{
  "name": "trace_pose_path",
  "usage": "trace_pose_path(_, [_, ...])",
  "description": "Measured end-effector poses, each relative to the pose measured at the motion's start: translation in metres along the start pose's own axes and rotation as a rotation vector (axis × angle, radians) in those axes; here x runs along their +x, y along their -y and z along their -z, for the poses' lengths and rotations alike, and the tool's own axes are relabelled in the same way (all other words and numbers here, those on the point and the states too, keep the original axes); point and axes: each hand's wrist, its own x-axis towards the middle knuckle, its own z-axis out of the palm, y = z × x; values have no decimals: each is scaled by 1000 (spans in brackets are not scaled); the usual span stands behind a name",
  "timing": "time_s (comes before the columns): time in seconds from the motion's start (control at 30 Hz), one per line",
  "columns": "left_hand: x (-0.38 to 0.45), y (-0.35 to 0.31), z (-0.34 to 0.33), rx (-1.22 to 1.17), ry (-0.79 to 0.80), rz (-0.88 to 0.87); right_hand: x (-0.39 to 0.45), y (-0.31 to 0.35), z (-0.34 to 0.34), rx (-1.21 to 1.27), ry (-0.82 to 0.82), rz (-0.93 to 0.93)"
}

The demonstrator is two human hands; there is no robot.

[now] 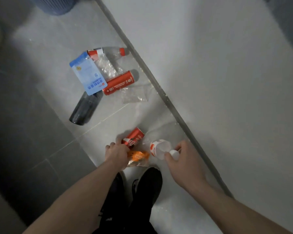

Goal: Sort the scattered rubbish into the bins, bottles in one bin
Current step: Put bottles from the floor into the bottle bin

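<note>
**Barely begun: most rubbish is left on the floor**

Still, little can be judged as sorted. A ribbed bin [55,5] is seen at the top edge, well apart from the litter, and its contents cannot be made out.

Scattered on the floor [210,65] are a dark bottle [85,108], partly covered by a blue pouch [88,73]; a clear bottle [108,53] with a red cap and red label; a long red can [119,82]; and crumpled clear plastic [135,96] just beside that can.

Nearer the shoes [142,184], a short red can [133,137] is gripped by the curled fingers of the left hand [116,153], with an orange wrapper [138,156] lying beneath that hand. A small bottle [161,148], clear with a red-and-white label and a white cap, is pinched at the cap end by the right hand [184,162]; whether it is lifted off the floor cannot be told.
</note>
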Motion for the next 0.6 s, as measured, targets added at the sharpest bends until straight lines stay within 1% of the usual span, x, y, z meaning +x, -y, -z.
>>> trace_pose_path(0.07, [-23,9,17,-5,14,32,-10,1,7,-10,12,-31])
trace_pose_path(0.2, [-108,29,74,-157,27,99,-54,26,49,45,22,-107])
trace_pose_path(0.33, [-220,45,152,-267,38,179,-130,77,121,63,17,-112])
trace_pose_path(0.4, [-280,49,199,-352,23,265,-174,104,164,83,20,-95])
trace_pose_path(0.53, [-403,48,294,-414,-48,347,-264,153,256,77,64,-71])
trace_pose_path(0.57, [-435,44,319,-426,-69,345,-288,167,278,69,71,-65])
trace_pose_path(0.6, [-447,43,330,-445,-82,344,-297,171,287,75,75,-66])
